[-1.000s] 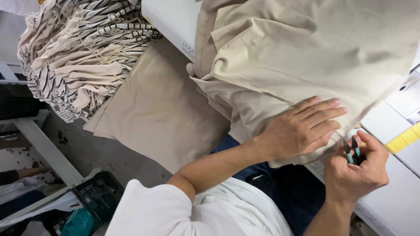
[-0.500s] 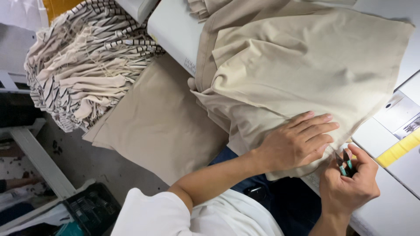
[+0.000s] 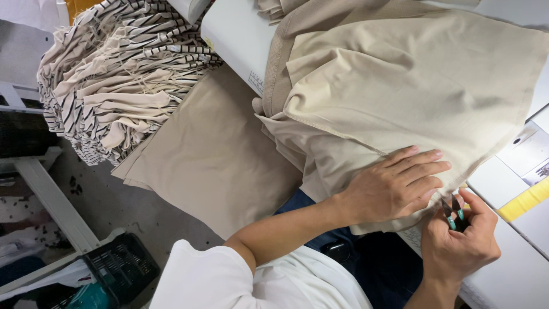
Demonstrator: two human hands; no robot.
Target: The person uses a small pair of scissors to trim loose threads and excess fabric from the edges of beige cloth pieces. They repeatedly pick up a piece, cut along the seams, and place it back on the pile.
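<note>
A beige fabric piece (image 3: 412,86) lies spread over a white work table (image 3: 234,34). My left hand (image 3: 394,186) presses flat on its lower corner, fingers together and pointing right. Just right of it, my right hand (image 3: 460,243) is closed around small thread snips (image 3: 452,213) with teal-tipped blades, whose points touch the fabric's edge beside my left fingertips.
A heap of striped and beige cut pieces (image 3: 114,74) sits at the upper left. A flat beige stack (image 3: 211,154) lies below the table's edge. A black crate (image 3: 120,266) and a white frame (image 3: 51,200) stand on the floor at left. A yellow-marked panel (image 3: 523,203) is at right.
The view has shifted, so the fabric and both hands sit lower right in the frame. My hands keep the same pose, snips at the fabric's edge.
</note>
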